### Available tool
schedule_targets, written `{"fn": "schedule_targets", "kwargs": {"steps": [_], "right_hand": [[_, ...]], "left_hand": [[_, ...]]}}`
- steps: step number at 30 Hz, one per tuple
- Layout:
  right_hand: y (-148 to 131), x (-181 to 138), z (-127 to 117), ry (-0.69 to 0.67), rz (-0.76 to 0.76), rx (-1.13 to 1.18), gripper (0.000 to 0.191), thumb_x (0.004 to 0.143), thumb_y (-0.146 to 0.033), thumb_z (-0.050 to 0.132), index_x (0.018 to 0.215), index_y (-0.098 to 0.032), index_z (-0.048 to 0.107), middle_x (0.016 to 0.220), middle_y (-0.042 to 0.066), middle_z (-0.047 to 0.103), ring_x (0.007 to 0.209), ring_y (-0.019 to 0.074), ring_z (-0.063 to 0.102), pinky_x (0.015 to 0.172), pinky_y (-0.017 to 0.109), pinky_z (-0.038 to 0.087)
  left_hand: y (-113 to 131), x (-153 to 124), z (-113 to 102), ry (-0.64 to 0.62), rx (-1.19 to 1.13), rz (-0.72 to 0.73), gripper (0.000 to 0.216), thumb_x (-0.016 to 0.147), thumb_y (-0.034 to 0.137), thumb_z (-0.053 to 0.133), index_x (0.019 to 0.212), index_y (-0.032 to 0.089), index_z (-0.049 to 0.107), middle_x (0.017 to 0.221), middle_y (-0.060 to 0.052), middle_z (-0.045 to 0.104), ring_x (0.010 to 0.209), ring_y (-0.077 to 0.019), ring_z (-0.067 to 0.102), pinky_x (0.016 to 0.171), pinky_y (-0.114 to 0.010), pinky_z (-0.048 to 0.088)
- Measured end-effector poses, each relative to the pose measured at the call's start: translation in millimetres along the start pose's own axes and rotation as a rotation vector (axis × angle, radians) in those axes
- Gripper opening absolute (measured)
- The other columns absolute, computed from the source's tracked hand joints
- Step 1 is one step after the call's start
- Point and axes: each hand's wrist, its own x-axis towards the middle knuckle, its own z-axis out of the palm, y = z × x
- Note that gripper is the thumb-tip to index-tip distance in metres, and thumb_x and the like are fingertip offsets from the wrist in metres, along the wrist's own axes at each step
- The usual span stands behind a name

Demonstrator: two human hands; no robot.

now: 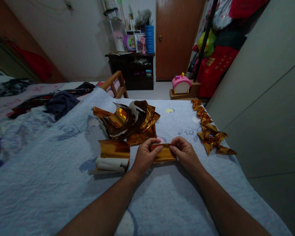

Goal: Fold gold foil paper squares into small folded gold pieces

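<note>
A sheet of gold foil paper is pinched at its far edge between my two hands, just above the bed cover. My left hand grips its left end, with the thumb on top. At the right end, my right hand holds it the same way. The far edge looks folded over. Left of my hands lies a curled stack of gold foil paper with pale undersides rolled up. Behind it sits a larger fanned pile of gold foil sheets.
Folded gold foil pieces lie in a row along the bed's right edge. Blue patterned bedding spreads under everything. Dark clothes are heaped at the left. A wooden chair, dark cabinet and pink toy stand beyond.
</note>
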Motion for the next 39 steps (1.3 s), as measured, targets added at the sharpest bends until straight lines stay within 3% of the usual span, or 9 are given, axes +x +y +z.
{"fn": "schedule_targets", "kwargs": {"steps": [6,9,13,18,31,39], "right_hand": [[-5.4,-1.9,1.4,-0.01,0.046,0.053,0.045,0.076,-0.037,0.074,0.113,-0.024,0.053,0.067,-0.008,0.054,0.057,0.0118,0.049,0.056,0.024,0.036],[-5.8,-2.5,1.7,-0.02,0.103,0.062,0.051,0.075,-0.04,0.076,0.117,-0.024,0.053,0.071,-0.006,0.06,0.062,0.0137,0.055,0.06,0.026,0.041],[-2.7,-2.0,1.0,-0.046,0.139,0.036,0.04,0.075,-0.045,0.076,0.103,-0.022,0.061,0.078,0.0,0.067,0.068,0.0169,0.06,0.065,0.029,0.044],[-2.6,-1.2,-0.8,-0.07,0.087,-0.09,0.028,0.078,-0.047,0.073,0.078,-0.02,0.065,0.071,0.0,0.063,0.068,0.0162,0.055,0.064,0.029,0.041],[-3.7,-1.3,-1.6,-0.055,0.096,-0.09,0.027,0.08,-0.045,0.068,0.074,-0.02,0.06,0.058,-0.005,0.048,0.054,0.0114,0.04,0.052,0.026,0.03],[-5.2,-0.2,-2.2,-0.04,0.086,-0.119,0.026,0.08,-0.045,0.067,0.074,-0.02,0.062,0.059,-0.004,0.048,0.054,0.0116,0.04,0.052,0.027,0.03]], "left_hand": [[2.2,-0.7,1.1,0.005,-0.029,-0.002,0.028,0.074,0.034,0.077,0.095,0.017,0.07,0.08,-0.002,0.07,0.071,-0.0151,0.063,0.065,-0.023,0.049],[2.8,-1.0,1.1,0.006,-0.015,-0.005,0.024,0.074,0.033,0.077,0.09,0.017,0.07,0.074,0.0,0.067,0.068,-0.014,0.061,0.063,-0.022,0.047],[4.3,-1.2,1.0,-0.002,0.005,0.028,0.018,0.075,0.032,0.075,0.085,0.017,0.07,0.071,0.001,0.066,0.067,-0.0137,0.06,0.064,-0.023,0.047],[6.1,-1.2,1.3,0.0,0.015,0.054,0.017,0.075,0.031,0.076,0.081,0.017,0.069,0.072,0.001,0.067,0.067,-0.0139,0.061,0.065,-0.023,0.048],[-1.0,-1.2,-1.2,-0.022,0.08,0.079,0.024,0.08,0.036,0.073,0.096,0.018,0.073,0.086,-0.002,0.071,0.078,-0.0163,0.064,0.071,-0.024,0.049],[-2.5,-0.7,-0.8,-0.031,0.022,0.043,0.028,0.079,0.038,0.075,0.097,0.017,0.073,0.081,-0.002,0.069,0.072,-0.0147,0.061,0.066,-0.023,0.047]]}}
